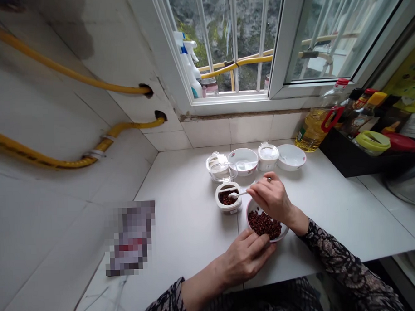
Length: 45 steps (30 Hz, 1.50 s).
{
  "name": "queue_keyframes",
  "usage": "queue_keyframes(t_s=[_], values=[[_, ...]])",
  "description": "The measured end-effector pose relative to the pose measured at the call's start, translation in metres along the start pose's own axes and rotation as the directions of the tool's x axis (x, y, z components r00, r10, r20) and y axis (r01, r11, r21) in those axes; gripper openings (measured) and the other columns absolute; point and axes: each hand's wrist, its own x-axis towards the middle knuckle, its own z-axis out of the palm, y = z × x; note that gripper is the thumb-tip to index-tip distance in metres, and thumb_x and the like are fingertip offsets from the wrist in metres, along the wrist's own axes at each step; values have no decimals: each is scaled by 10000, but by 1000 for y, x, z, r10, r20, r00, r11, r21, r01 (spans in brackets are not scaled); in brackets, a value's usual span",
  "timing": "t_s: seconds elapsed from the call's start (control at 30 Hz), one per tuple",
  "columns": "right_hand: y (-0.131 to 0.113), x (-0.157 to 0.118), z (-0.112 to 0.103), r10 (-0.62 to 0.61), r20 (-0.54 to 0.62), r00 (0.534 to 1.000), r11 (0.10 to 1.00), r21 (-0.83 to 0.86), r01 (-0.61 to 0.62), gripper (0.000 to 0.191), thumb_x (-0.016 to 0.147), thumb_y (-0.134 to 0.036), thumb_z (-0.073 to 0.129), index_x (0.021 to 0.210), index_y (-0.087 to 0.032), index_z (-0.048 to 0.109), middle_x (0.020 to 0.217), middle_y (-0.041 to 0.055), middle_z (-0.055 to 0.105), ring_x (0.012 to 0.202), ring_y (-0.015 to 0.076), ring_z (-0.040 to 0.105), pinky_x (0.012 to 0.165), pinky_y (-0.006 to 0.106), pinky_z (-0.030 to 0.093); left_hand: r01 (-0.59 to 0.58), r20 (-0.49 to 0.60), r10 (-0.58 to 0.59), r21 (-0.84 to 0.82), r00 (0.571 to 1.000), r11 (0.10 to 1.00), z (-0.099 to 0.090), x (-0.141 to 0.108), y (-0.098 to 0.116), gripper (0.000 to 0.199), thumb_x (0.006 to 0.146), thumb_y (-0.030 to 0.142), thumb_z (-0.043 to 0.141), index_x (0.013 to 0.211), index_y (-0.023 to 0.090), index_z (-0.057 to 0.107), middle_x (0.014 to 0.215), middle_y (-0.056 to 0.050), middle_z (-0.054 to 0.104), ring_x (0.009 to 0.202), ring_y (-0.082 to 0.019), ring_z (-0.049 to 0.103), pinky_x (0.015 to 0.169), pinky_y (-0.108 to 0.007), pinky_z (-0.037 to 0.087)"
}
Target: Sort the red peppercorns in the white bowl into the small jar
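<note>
Pinching spoon [238,195] in right hand [272,198], bowl [283,235] in left [243,258]

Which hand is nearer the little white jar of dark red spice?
Right hand: just beside the jar, its spoon reaching in. Left hand: farther off, toward the person, at the edge of the bowl.

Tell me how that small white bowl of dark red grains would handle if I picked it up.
The small white bowl looks like glazed ceramic, so it is probably heavy for its size, slick, and breakable. Its loose dark red grains would likely shift and spill if tilted far.
</note>
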Motion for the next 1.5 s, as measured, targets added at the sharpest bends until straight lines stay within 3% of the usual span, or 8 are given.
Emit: queue_keyframes(t_s=[0.1,0.2,0.37,0.63,0.77,0.97,1.27,1.5], values=[[1,1,-5,-49,-30,998,999,-6,49,241,963,-189,494,736,-177,573,603,-13,622,533,102,472,797,314,413,-4,12,4,3,1000,1000,1,-2,0,191,966,78,467,1042,66,642,975,-103,627,758,-146,549,705,-301,476],[11,1,-19,95,-56,994,992,88,-90,277,952,-183,497,679,-184,542,547,-33,558,505,96,426,748,310,419,-9,23,9,9,1000,1000,0,-2,0,197,965,78,468,1059,65,641,984,-103,617,741,-137,535,701,-296,471],[41,-7,-41,268,241,933,946,119,-302,406,945,-267,497,547,-195,468,487,-38,466,506,104,395,590,265,376,2,29,-2,5,1000,1000,-3,1,0,225,984,84,431,1052,74,646,954,-85,609,694,-127,497,660,-284,446],[48,-19,-30,224,440,870,975,-88,-206,403,941,-251,443,546,-175,459,498,-20,486,503,90,306,666,297,329,16,57,-16,-13,998,1000,-2,-1,0,224,978,73,427,1072,73,630,968,-88,599,704,-134,488,673,-293,431],[40,-20,-19,279,532,799,950,-33,-310,403,917,-254,456,524,-179,400,476,-39,415,505,86,238,640,277,315,24,62,-22,-20,998,1000,-2,-1,1,233,983,71,410,1071,73,626,956,-84,605,706,-136,489,667,-293,430],[42,-20,-19,402,558,726,834,105,-542,441,903,-327,453,503,-181,336,483,-63,272,501,75,225,514,252,209,5,94,-5,8,996,1000,-3,-2,0,189,963,85,475,1079,77,625,963,-87,601,709,-126,500,675,-288,450],[46,-15,-27,532,563,632,644,216,-734,416,862,-398,476,522,-161,517,488,-49,354,486,76,311,469,225,242,8,61,-8,0,998,1000,-1,-3,1,213,971,77,440,1064,78,632,963,-86,603,702,-130,495,664,-288,447],[47,-16,-21,586,637,501,409,301,-861,440,786,-510,540,515,-164,512,465,-68,322,448,55,258,437,221,187,3,67,-4,13,998,1000,-1,-3,0,205,973,85,452,1075,80,631,967,-88,602,701,-126,498,680,-290,449]])
